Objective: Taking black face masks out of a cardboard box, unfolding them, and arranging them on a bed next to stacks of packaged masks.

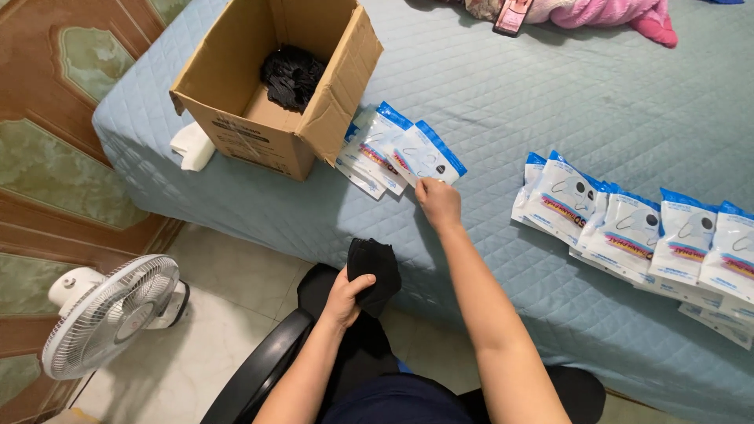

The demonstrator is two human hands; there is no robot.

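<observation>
Her left hand (344,297) is clenched around a stack of black masks (374,271), just off the bed (503,102) edge. Her right hand (438,201) pinches an empty pouch (424,157) beside the cardboard box (275,86). Many packed pouches (652,235) lie well right of the box; loose masks (292,76) remain inside it.

Soft, even indoor light fell from above, leaving the blue quilted bed (503,94) bright. The cardboard box (275,86) cast a faint shadow; its interior stayed dim. Focus was sharp, with slight wide-angle bending at the edges.
</observation>
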